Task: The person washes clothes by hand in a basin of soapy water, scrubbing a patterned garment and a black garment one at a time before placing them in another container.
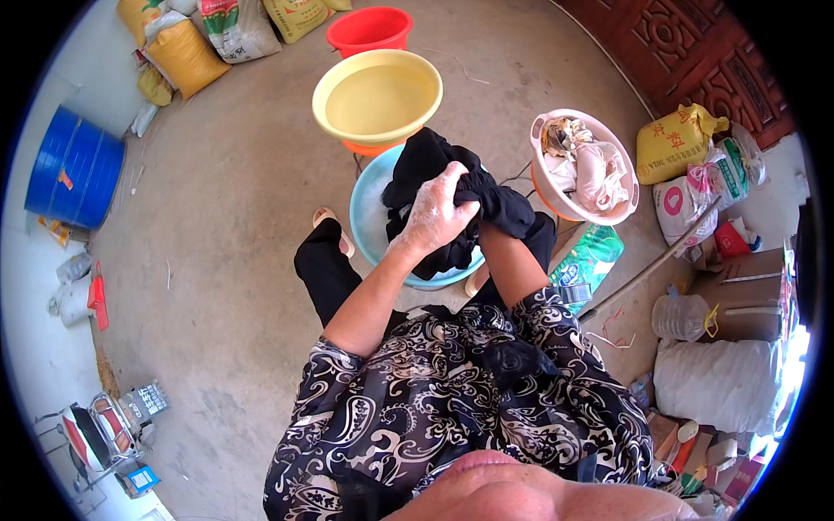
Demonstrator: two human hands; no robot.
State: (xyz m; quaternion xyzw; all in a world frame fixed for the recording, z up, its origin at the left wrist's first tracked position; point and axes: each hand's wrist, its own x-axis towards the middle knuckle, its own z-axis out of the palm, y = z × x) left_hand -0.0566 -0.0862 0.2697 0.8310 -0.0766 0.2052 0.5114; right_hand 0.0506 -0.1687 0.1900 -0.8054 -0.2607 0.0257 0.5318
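Observation:
My left hand (438, 207), wet and flecked with suds, grips a bunched black cloth garment (430, 159). The garment is lifted partly over a light blue basin (371, 225), and its lower folds hang into it. Whitish foam shows inside along the left. My right forearm (511, 260) reaches up to the same garment, whose folds cover my right hand, so its fingers are hidden. The basin sits on the floor between my feet.
Beyond the blue basin stands a yellow basin (378, 57) of water, with a red tub (371, 47) behind. At right, a pale pink basin (539, 163) holds light-coloured clothes (596, 172). A green plastic package (596, 251) and a wooden pole (651, 267) lie nearby.

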